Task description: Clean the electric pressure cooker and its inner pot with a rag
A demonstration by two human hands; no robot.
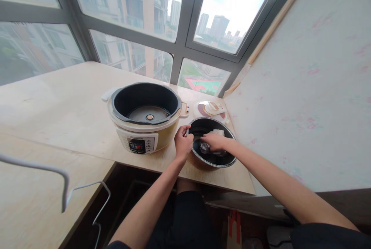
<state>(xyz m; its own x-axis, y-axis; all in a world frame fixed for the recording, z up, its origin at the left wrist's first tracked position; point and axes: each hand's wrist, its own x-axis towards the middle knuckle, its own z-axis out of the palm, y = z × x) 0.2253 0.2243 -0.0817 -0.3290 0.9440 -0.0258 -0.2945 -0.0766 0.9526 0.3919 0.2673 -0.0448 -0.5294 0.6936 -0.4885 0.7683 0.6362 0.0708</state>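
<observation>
A dark inner pot (pixel 199 161) with a metal rim stands near the counter's front edge at the right. My left hand (pixel 183 141) is closed on the pot's left rim. Inside the pot, my right hand (pixel 213 141) presses a crumpled cloth (pixel 205 147), grey and whitish, against the inner surface; its fingertips are partly hidden by the cloth. To the left sits the electric pressure cooker (pixel 136 141), lidless, with its dark cavity and round bottom plate showing. Behind the pot lies the cooker's lid (pixel 210 109), with a cream handle on top.
The pale counter (pixel 58 117) runs along the windows, with an opening below its front edge. A patterned wall (pixel 304 106) bounds the right side. A white cable (pixel 43 168) crosses the lower left. A bag with red handles (pixel 234 227) is on the floor.
</observation>
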